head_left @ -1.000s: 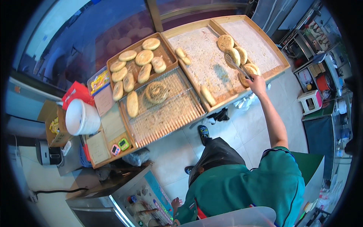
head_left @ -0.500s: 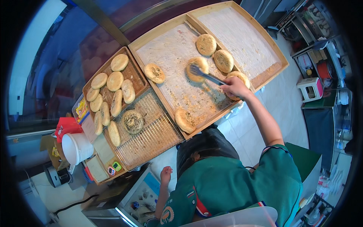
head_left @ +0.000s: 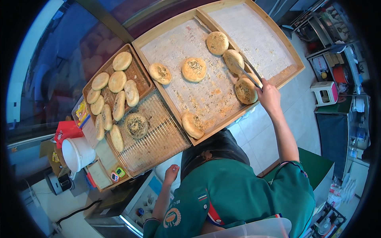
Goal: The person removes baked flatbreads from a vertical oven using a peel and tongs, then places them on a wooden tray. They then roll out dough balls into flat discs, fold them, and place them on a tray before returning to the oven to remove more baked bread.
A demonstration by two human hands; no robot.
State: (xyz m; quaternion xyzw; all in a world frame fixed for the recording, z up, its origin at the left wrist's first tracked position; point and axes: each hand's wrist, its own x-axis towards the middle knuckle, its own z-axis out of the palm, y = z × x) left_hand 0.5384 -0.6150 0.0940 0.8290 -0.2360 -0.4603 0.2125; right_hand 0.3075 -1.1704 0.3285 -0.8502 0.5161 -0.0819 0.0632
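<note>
My right hand is closed around metal tongs over the right side of the wooden tray. The tongs' arms are apart, their tips at a round flatbread beside the divider; whether they pinch it I cannot tell. A flatbread topped with dark seeds lies below the tongs, partly over another pale one. Another round flatbread sits farther up the divider. A seeded flatbread rests mid-tray, apart from the rest. My left hand hangs low near my leg, fingers curled, nothing visible in it.
Left of the tray, a wicker basket of round and oval breads stands by a wire rack bearing a dark-seeded bread. A white bucket and small timers are beyond. A white stool stands on the floor at right.
The tongs have left the mid-tray flatbread and moved right to the breads along the divider. The mid-tray bread now lies uncovered. My left hand still hangs low.
</note>
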